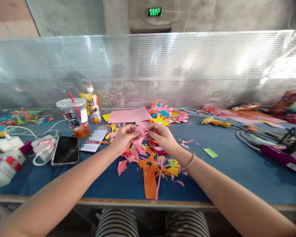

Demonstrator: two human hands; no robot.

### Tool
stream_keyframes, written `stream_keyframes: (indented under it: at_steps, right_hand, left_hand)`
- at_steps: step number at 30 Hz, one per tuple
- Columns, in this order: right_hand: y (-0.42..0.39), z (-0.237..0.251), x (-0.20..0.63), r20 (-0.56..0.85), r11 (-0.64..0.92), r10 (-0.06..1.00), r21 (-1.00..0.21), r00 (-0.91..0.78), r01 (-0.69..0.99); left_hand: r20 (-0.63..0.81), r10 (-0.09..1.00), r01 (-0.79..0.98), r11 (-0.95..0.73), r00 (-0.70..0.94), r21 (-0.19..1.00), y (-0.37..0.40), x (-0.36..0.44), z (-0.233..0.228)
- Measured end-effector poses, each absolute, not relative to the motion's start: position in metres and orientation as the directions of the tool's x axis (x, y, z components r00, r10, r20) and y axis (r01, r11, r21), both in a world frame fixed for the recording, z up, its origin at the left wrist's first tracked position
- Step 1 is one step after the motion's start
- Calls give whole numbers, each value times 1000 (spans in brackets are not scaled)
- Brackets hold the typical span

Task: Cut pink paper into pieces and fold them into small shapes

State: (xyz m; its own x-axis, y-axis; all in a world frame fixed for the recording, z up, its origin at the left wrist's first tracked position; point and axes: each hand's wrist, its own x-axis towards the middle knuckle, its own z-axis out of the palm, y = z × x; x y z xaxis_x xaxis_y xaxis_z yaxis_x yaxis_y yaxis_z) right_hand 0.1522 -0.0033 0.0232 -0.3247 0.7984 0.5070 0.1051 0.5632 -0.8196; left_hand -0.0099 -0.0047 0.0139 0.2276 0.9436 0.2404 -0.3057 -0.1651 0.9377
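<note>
Both hands meet over the middle of the table, pinching one small piece of pink paper (141,130) between them. My left hand (127,136) grips its left side with thumb and fingertips. On the other side, my right hand (162,135) has its fingers closed at the paper's right edge. Just under the right hand, red scissor handles (159,148) show; their blades are hidden. Scraps of pink, yellow and orange paper lie below the hands, among them a long orange paper strip (150,181). Behind the hands rest a pink sheet (130,115) and several layered paper flowers (161,113).
On the left stand a plastic drink cup (72,113) and a juice bottle (93,107), near two phones, one a black-screened phone (65,149). A yellow glue gun (215,122) and a purple power strip (283,159) lie right. A perforated metal screen (148,65) closes the back.
</note>
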Motion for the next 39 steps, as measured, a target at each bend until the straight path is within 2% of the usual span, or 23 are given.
stream_keyframes:
  at_steps: [9,18,22,28,39]
  right_hand:
    - [-5,25,151,496,532,792,-847,-356,2]
    - [-2,23,150,487,524,807,-852,-333,25]
    - [-2,24,149,465,489,832,-872,-302,6]
    - [-1,24,150,407,430,869,-902,-280,25]
    - [2,18,150,420,500,830,-851,-365,158]
  left_hand:
    - [193,961,-368,-108,201,923,-7,-9,17]
    - [190,956,-387,-92,223,918,-4,-10,15]
    - [200,946,-351,-102,257,931,-4,-10,14]
    - [269,922,-246,-202,277,948,-3,-8,8]
    - [260,922,-148,-225,289,963,0,-8,3]
